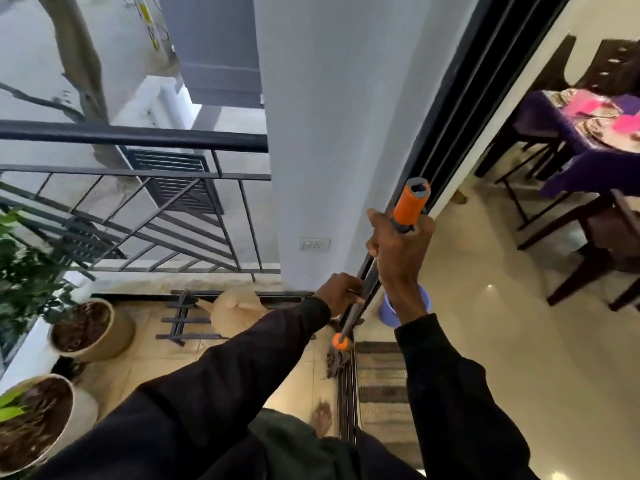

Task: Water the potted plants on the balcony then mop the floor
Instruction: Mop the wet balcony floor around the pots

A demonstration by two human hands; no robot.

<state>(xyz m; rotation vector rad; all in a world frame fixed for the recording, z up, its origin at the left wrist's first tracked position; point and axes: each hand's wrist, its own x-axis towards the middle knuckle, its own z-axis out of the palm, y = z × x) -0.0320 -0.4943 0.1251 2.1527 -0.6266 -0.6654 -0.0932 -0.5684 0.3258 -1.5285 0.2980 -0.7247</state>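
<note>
I hold a mop upright by the sliding door track. My right hand point(401, 261) grips its grey pole just under the orange top grip point(412, 202). Lower down, my left hand point(341, 294) curls round the same pole. The pole ends in an orange collar point(340, 342) with the brown string mop head point(337, 362) resting on the beige balcony tile beside the track. Two cream pots with dark soil stand at the left: one point(93, 330) further off, one point(34, 424) nearer, with green leaves point(20, 268) above them.
A black metal railing point(138, 188) bounds the balcony. A low black rack point(183, 320) and a tan cloth point(235, 311) lie by the white pillar point(329, 133). A lilac bucket point(388, 311) and striped mat point(381, 386) sit indoors. Dark chairs and a purple-clothed table point(588, 147) stand right. My bare foot point(322, 419) is near the track.
</note>
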